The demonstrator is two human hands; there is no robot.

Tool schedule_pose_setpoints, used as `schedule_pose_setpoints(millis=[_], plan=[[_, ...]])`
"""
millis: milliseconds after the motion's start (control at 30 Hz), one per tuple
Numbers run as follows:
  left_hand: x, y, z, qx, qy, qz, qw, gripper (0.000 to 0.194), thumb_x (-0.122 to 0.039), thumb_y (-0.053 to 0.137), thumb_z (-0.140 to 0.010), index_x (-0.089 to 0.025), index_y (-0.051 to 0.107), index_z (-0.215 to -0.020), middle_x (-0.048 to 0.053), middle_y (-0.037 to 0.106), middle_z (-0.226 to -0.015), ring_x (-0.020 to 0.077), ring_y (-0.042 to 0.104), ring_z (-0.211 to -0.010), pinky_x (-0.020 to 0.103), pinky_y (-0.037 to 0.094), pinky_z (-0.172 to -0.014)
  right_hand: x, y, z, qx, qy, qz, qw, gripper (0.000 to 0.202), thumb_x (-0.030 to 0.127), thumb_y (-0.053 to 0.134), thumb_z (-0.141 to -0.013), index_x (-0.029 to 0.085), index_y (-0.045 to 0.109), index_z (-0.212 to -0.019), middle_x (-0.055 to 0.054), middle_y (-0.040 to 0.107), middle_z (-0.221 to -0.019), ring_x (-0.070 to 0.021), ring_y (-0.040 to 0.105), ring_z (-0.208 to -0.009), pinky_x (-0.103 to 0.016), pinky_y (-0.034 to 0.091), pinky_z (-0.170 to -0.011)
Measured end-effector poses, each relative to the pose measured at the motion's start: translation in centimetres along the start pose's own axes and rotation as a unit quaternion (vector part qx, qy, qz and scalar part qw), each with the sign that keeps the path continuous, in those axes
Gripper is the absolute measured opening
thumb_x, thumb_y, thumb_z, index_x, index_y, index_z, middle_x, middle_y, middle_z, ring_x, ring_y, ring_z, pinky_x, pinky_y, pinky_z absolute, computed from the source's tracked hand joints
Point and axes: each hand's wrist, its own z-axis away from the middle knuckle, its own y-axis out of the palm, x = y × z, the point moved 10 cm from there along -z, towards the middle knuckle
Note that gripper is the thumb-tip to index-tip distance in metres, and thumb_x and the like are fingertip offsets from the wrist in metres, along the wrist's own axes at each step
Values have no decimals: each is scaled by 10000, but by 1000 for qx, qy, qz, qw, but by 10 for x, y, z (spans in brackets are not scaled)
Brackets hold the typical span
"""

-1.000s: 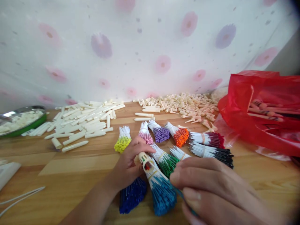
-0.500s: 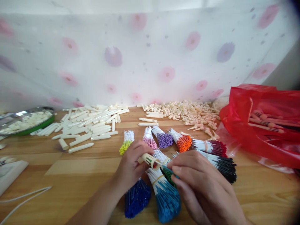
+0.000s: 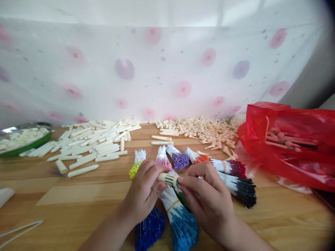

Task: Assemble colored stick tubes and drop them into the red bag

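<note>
My left hand (image 3: 143, 190) pinches a short cream slotted pen barrel (image 3: 166, 179), its open end turned to the right. Dark coloured strips show through the slots. The closed fingers of my right hand (image 3: 209, 195) meet at that open end. Between them a small blue-teal bit of a pen refill (image 3: 178, 181) shows; the rest is hidden. Beneath the hands lie rubber-banded bundles of white-ended refills: teal (image 3: 184, 228), dark blue (image 3: 149, 228), and a green one mostly covered. Yellow refills (image 3: 136, 167) lie just beyond my left hand.
Pink (image 3: 162, 160), purple (image 3: 180, 159), orange (image 3: 200, 158), dark red (image 3: 235, 167) and black refill bundles (image 3: 244, 191) fan out behind. Farther back are piled cream pen tubes (image 3: 104, 139) and small slotted parts (image 3: 206, 129). A green-rimmed bowl (image 3: 39, 143) stands left, a red bag (image 3: 288, 167) right.
My right hand has moved left, up against the barrel's open end. The refill between them now shows only a small bit. The view has tilted up slightly.
</note>
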Motion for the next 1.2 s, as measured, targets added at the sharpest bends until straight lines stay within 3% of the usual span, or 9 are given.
schedule_pose_setpoints(millis=[233,400,600,767,900,1033,1100,1200], plan=[[-4,-5,0,-28,22,-51,998,371,-457,359,-922,-191,583,-1051,84,544,-917,238,485,-886,362,395,-767,-10,5,-2,28,32,-40,998,103,82,596,-809,184,606,-816,-31,549,-795,-156,508,-745,-307,432,-651],[-5,-9,0,-55,27,-104,993,358,-444,391,-915,-188,599,-1055,81,552,-897,240,481,-863,364,384,-754,-24,12,2,29,111,-99,988,111,86,561,-820,186,601,-797,-26,551,-806,-147,536,-761,-275,444,-665],[-9,-15,2,-90,40,-152,983,359,-442,429,-903,-168,604,-1055,79,541,-882,230,473,-835,358,379,-752,-42,25,13,18,224,-201,953,115,163,546,-855,197,616,-772,-14,555,-798,-133,551,-772,-248,436,-705],[-8,-19,2,-108,47,-159,980,344,-425,440,-904,-162,606,-1049,76,541,-879,224,472,-824,353,376,-746,-51,40,23,34,278,-316,906,110,197,575,-852,245,671,-874,-8,545,-888,-130,551,-843,-251,442,-750],[4,-17,-3,-79,17,-106,991,301,-397,452,-907,-169,615,-1019,69,552,-885,220,485,-846,335,380,-754,-57,43,22,50,278,-351,893,140,200,600,-837,272,683,-924,-6,558,-933,-140,560,-898,-270,441,-806],[35,-14,-9,-26,-75,-7,997,276,-391,472,-888,-164,616,-952,51,581,-865,208,514,-854,315,386,-781,-61,25,20,16,251,-268,930,116,203,582,-843,238,677,-900,-18,583,-879,-151,558,-858,-285,437,-781],[53,-13,-8,-10,-130,49,990,292,-425,511,-851,-165,596,-954,21,587,-829,177,532,-763,277,405,-703,-50,31,21,76,229,-196,950,104,179,560,-845,205,661,-857,-24,595,-823,-151,558,-796,-282,433,-731],[66,-9,-4,14,-189,133,973,253,-404,622,-757,-168,591,-841,-43,553,-693,127,498,-624,221,382,-589,-17,63,33,263,172,-66,947,116,166,547,-842,182,660,-826,-42,619,-808,-169,561,-795,-296,420,-726]])
